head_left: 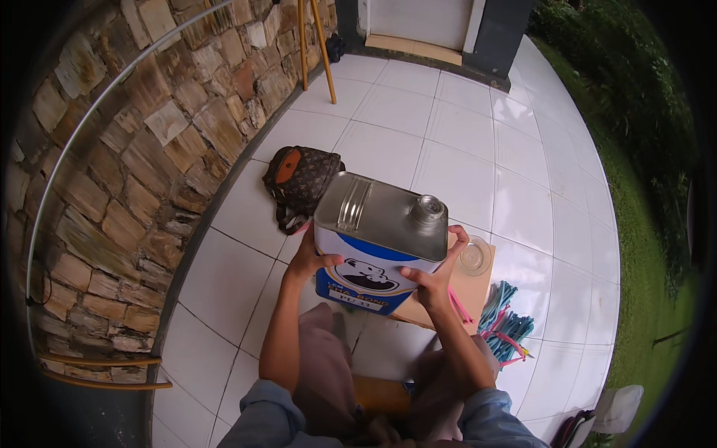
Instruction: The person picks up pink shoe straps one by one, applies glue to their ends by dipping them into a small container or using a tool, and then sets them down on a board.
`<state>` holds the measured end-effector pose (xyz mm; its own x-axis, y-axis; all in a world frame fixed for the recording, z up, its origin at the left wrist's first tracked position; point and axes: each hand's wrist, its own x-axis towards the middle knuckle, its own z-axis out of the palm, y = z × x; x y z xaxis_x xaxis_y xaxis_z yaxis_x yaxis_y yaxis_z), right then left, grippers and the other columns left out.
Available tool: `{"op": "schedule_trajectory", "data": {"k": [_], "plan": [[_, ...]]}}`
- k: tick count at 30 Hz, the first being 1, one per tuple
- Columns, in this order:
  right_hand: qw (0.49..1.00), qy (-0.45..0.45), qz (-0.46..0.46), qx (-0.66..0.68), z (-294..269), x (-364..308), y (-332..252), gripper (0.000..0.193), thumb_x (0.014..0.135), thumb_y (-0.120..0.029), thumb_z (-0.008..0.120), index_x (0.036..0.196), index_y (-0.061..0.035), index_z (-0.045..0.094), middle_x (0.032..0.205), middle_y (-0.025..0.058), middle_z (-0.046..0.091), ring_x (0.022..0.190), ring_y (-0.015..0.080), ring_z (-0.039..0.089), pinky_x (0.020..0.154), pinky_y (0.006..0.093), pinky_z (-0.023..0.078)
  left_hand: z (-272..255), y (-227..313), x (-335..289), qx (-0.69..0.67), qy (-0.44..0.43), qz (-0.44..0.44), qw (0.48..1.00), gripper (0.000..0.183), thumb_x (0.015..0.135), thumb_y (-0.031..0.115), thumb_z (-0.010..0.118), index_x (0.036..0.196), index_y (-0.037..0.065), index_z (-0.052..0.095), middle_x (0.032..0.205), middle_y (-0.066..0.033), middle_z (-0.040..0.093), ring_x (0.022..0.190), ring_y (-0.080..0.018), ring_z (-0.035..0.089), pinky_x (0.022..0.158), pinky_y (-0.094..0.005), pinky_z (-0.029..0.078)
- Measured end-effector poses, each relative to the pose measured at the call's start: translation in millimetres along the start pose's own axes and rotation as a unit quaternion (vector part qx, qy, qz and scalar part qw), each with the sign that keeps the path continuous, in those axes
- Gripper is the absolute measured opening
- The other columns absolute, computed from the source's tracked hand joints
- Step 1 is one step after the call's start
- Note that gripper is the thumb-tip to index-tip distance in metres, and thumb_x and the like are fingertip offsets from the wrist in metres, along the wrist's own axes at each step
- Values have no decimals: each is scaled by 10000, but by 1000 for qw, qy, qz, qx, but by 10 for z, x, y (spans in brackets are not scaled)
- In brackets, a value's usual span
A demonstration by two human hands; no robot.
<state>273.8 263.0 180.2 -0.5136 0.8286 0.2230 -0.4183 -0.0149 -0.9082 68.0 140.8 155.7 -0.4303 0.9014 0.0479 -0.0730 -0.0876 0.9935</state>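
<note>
A rectangular metal can (385, 233) with a silver top and blue-and-white sides is held up in front of me between both hands. My left hand (305, 258) presses against its left side, thumb on the front face. On the right side, my right hand (435, 280) is wrapped round the edge, its thumb also on the front. The can's top carries a clear handle (355, 203) on the left and a clear round spout (428, 212) on the right. The can hides part of a brown board (478, 287) below it.
A patterned brown backpack (310, 179) lies beyond the can. A clear round dish (476, 256) rests on the board, near pink strips (459, 306). Teal bundles with pink ties (506, 328) lie right. A stone wall (127, 172) rises left; grass (635, 313) borders the tiled floor (455, 142).
</note>
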Motion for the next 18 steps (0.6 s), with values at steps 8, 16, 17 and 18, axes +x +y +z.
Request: {"op": "schedule_trajectory", "data": {"k": [8,16,17,18], "plan": [[990,72,27,118,-614,-166,76,1050,665,-121,741,1417,-131,7,1328,161,335,1226,279,367,1041,400,294,867,343,253,149,-33,129,980,960,560,211,742,1387,15,295,1315,-142,439,1204,-240,432,1025,-336,317],[965,81,167,182,-852,-297,187,803,870,-514,511,1407,-65,117,1416,161,249,1303,303,290,1040,467,297,1537,932,647,456,-129,210,855,1088,494,327,857,1419,219,294,1296,-189,421,1212,-351,413,996,-431,352],[956,87,190,206,-851,-313,214,803,872,-520,501,1405,-60,116,1417,164,246,1311,315,279,1042,479,295,1590,955,721,487,-141,202,838,1092,478,370,859,1411,277,300,1285,-202,417,1204,-377,407,996,-453,352],[945,93,211,232,-824,-328,236,802,874,-527,490,1402,-55,114,1418,167,244,1318,327,268,1044,492,293,1635,1009,780,516,-156,189,821,1099,472,357,860,1413,279,297,1292,-185,414,1209,-359,409,998,-449,356]]}}
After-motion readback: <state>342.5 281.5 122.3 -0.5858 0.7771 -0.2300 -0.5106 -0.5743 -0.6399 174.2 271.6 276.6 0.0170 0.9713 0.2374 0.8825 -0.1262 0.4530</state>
